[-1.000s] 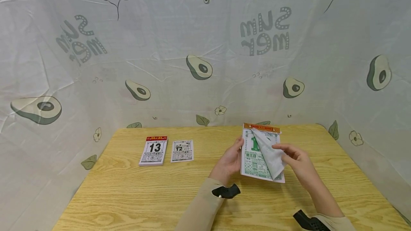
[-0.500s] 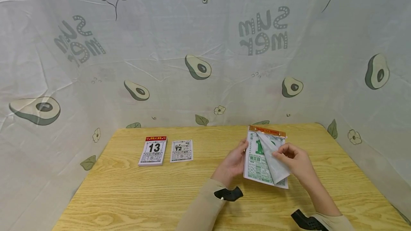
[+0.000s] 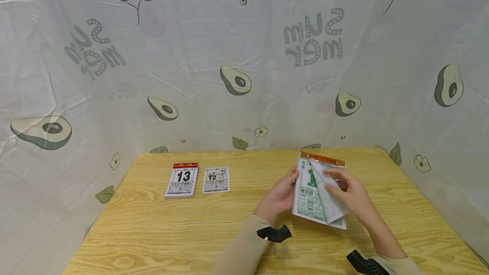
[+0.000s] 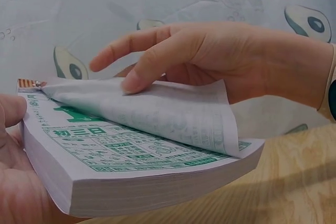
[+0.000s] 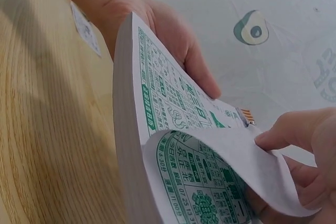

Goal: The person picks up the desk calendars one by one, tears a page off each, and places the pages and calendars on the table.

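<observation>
A thick tear-off calendar (image 3: 308,202) with green print and a striped red-gold top strip is held above the table, tilted. My left hand (image 3: 280,194) grips its left edge, and in the left wrist view the thumb (image 4: 11,109) lies on the top sheet. My right hand (image 3: 353,194) pinches the calendar's lifted page (image 3: 331,203). In the right wrist view the thumb (image 5: 273,135) presses on the page's back, with fingers under it. That page is folded diagonally from the right, its upper end still at the strip. A similar green-printed sheet shows beneath it.
On the wooden table (image 3: 172,237), to the left, lies a smaller calendar pad (image 3: 183,180) showing 13. Beside it is a loose sheet (image 3: 216,180) showing 12. A printed curtain (image 3: 191,54) hangs behind the table.
My left hand has carried the calendar to the right and slightly nearer. My right hand stays on the folded page and has shifted a little rightward; its fingers have changed their hold slightly.
</observation>
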`<move>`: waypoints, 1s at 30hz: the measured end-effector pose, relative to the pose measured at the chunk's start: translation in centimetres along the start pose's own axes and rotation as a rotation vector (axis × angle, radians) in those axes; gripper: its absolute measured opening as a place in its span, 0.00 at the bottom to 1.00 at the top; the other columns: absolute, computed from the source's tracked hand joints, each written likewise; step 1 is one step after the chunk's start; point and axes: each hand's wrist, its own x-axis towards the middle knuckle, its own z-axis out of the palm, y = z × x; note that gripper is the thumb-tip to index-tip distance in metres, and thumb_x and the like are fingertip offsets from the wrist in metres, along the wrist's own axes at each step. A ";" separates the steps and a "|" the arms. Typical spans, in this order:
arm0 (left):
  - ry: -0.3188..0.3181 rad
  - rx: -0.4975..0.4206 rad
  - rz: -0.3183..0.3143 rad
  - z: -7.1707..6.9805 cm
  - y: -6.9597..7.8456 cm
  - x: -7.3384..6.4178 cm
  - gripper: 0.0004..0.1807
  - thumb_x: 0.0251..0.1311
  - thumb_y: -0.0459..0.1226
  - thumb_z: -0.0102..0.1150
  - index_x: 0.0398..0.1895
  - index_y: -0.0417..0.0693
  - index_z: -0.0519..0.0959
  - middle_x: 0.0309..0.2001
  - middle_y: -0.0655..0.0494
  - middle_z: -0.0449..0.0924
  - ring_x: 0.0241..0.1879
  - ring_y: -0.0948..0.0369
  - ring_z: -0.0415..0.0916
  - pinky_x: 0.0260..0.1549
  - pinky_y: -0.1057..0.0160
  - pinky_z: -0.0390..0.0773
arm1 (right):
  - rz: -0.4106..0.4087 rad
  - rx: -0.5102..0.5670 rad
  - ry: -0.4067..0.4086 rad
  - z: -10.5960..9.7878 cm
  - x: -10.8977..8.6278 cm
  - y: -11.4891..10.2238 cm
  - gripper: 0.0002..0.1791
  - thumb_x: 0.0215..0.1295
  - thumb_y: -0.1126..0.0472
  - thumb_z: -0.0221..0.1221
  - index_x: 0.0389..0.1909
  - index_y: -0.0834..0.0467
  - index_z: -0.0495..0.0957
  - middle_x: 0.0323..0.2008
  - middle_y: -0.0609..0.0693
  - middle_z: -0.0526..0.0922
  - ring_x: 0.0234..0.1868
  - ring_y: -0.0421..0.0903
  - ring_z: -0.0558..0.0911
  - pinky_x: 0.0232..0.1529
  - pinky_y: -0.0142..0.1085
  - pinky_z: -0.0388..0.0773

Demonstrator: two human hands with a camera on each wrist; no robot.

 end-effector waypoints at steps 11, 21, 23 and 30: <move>0.012 0.044 -0.031 0.2 -0.2 0.0 0.16 0.78 0.51 0.29 0.64 0.76 0.58 0.58 0.58 0.73 0.56 0.58 0.72 0.54 0.54 0.72 | 0.047 -0.020 0.052 0.4 -0.1 0.4 0.16 0.69 0.56 0.59 0.52 0.60 0.81 0.39 0.50 0.81 0.26 0.35 0.70 0.24 0.30 0.70; 0.068 0.019 0.007 0.1 -0.5 0.3 0.20 0.78 0.48 0.29 0.69 0.71 0.60 0.63 0.56 0.73 0.56 0.61 0.73 0.50 0.60 0.75 | 0.077 0.034 0.197 1.3 0.0 0.8 0.12 0.67 0.61 0.61 0.47 0.63 0.83 0.29 0.31 0.78 0.26 0.33 0.71 0.22 0.27 0.70; 0.074 0.012 0.010 0.1 -0.6 0.4 0.20 0.78 0.48 0.29 0.68 0.71 0.60 0.62 0.56 0.73 0.55 0.61 0.74 0.49 0.61 0.76 | 0.072 0.043 0.215 1.5 0.1 0.8 0.12 0.67 0.62 0.61 0.47 0.63 0.84 0.30 0.29 0.78 0.27 0.32 0.71 0.23 0.26 0.70; 0.077 -0.014 0.008 0.0 -0.6 0.4 0.20 0.78 0.48 0.30 0.70 0.70 0.59 0.61 0.57 0.74 0.54 0.62 0.75 0.47 0.62 0.78 | 0.088 0.070 0.247 1.7 -0.1 0.8 0.11 0.67 0.62 0.60 0.46 0.63 0.84 0.32 0.26 0.78 0.28 0.32 0.71 0.23 0.26 0.70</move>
